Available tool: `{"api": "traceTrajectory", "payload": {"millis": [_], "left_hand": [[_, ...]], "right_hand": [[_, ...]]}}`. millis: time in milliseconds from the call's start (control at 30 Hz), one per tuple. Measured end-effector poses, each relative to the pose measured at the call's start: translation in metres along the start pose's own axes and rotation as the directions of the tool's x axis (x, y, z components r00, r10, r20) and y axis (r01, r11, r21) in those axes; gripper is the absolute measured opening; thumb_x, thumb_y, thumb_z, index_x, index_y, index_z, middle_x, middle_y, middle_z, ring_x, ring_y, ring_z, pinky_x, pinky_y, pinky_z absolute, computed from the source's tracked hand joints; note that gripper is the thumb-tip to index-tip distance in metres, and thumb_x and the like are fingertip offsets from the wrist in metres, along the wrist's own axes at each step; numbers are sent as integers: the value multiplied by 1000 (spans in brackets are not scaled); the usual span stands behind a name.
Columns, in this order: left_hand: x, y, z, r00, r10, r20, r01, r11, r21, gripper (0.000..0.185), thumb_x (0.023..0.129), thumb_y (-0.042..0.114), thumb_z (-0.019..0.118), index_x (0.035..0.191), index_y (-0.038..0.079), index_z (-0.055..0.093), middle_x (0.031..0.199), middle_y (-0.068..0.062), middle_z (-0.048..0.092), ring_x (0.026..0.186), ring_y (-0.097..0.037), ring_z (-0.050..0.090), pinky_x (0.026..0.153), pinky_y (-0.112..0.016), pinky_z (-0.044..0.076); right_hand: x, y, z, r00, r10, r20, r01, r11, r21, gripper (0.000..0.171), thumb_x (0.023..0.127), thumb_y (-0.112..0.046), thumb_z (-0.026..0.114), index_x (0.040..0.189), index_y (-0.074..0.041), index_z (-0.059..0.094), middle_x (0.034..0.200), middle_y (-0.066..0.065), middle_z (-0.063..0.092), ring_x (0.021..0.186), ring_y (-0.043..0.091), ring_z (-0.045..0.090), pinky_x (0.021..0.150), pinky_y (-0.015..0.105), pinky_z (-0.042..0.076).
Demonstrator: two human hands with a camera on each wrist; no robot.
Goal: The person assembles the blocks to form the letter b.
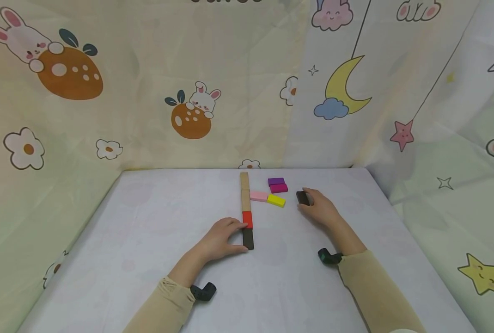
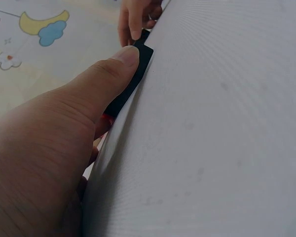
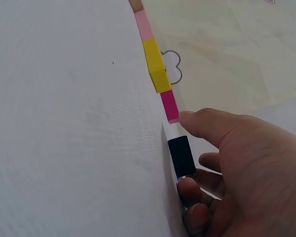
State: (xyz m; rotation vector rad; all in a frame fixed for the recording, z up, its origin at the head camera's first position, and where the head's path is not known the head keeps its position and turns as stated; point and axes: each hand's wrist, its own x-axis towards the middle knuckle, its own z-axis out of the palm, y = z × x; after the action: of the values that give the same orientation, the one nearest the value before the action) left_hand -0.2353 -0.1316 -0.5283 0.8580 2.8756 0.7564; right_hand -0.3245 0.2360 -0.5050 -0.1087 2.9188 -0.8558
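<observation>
My left hand (image 1: pixel 219 238) pinches a black block (image 1: pixel 248 239) lengthwise, with the thumb at its near end and a finger at the edge of the red block (image 1: pixel 247 219). Those two and two plain wooden blocks (image 1: pixel 245 200) form a straight row on the table. My right hand (image 1: pixel 322 209) reaches around a second black block (image 1: pixel 302 198), which lies to the right. In the right wrist view a gap shows between the thumb and that black block (image 3: pixel 181 156), while other fingers are close beneath it.
A pink block (image 1: pixel 258 196) lies against the row's right side, and a yellow block (image 1: pixel 276 200) adjoins its end. Behind them lie a purple block (image 1: pixel 276 181) and a magenta block (image 1: pixel 278 188). The white table (image 1: pixel 147 208) ends at a printed cloth backdrop (image 1: pixel 247 115).
</observation>
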Motion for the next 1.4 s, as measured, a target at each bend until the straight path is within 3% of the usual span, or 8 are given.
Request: {"api": "traceTrajectory", "payload": {"millis": [200, 567, 1400], "left_hand": [[-1, 1, -1, 1000, -1, 3, 1, 1000, -3, 73, 81, 57, 74, 143, 27, 52, 139, 0, 53, 134, -22, 44, 116, -44, 35], [-1, 0, -1, 1000, -5, 8, 5, 1000, 2, 74, 81, 60, 72, 144, 29, 50, 140, 1, 52, 134, -21, 44, 117, -43, 36], [-1, 1, -1, 1000, -14, 17, 14, 1000, 3, 73, 81, 60, 72, 144, 30, 50, 140, 3, 52, 135, -19, 43, 118, -41, 35]], "right_hand": [[0, 0, -1, 1000, -11, -7, 11, 1000, -9, 67, 95, -37, 60, 152, -11, 37, 155, 21, 37, 141, 43, 35, 115, 61, 31], [1, 5, 0, 997, -8, -71, 8, 1000, -9, 56, 94, -34, 59, 141, -4, 51, 135, 25, 52, 120, 40, 54, 103, 56, 45], [-13, -6, -5, 999, -7, -49, 9, 999, 45, 48, 95, -30, 60, 138, -8, 56, 138, 26, 50, 124, 44, 52, 103, 60, 44]]}}
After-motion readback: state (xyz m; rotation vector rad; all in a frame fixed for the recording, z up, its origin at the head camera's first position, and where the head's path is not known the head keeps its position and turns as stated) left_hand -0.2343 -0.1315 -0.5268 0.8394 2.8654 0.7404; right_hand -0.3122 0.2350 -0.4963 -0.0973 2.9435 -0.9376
